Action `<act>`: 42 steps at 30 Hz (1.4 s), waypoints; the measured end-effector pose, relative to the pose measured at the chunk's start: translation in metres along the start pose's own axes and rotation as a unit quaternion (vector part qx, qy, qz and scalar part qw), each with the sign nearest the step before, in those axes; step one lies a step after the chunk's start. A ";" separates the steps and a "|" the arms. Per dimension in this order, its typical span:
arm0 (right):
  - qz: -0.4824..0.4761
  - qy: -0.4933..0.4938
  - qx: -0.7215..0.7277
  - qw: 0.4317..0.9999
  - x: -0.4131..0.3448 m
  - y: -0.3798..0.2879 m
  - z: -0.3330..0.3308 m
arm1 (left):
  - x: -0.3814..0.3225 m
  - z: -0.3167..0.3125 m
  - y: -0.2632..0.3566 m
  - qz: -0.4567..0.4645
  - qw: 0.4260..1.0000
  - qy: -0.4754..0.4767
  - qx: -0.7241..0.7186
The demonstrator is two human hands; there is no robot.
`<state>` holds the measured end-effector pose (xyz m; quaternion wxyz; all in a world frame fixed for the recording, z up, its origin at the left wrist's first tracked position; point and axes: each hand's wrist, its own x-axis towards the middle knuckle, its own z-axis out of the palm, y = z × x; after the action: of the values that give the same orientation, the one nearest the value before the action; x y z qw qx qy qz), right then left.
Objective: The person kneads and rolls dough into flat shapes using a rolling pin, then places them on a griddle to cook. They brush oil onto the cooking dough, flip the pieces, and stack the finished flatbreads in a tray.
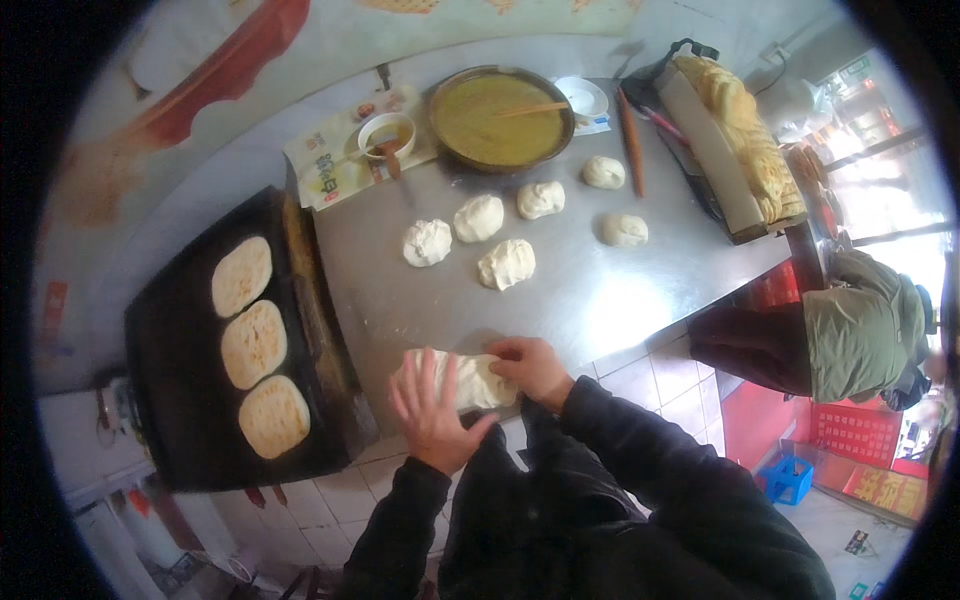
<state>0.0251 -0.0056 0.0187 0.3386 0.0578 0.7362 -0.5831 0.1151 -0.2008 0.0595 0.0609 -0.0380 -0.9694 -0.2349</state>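
Near the front edge of the metal worktop [397,300] lies a stretched, flattened piece of dough [480,381]. My left hand [435,412] rests on its left part with the fingers spread. At the dough's right end, my right hand [531,369] pinches the edge between thumb and fingers. Beyond the hands are several dough lumps; the nearest dough lump [508,264] has a wrinkled surface. A smoother dough lump [625,230] sits farther right.
On my left, a black griddle [180,360] carries three flatbreads, including a browned flatbread [274,417]. Behind the dough stand a wide bowl of yellowish liquid [495,124], a white bowl [386,135] with a brush, a rolling pin [632,142] and a box of flatbreads [742,142]. A person [847,330] stands at right.
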 end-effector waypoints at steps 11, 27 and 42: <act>-0.019 0.039 0.066 0.997 0.015 -0.039 -0.027 | 0.077 0.047 -0.018 -0.018 0.995 -0.087 0.046; -0.314 -0.055 -0.070 0.945 -0.010 -0.141 -0.051 | 0.092 0.075 0.009 -0.054 0.977 -0.194 -0.072; -0.262 0.105 -0.427 0.859 0.065 -0.063 -0.081 | 0.207 0.053 -0.067 -0.122 0.987 0.079 -0.069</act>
<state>-0.0897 0.0272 0.0406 0.0855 -0.2260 0.9323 -0.2692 -0.1022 -0.2260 0.0106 0.1053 0.0949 -0.9403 -0.3093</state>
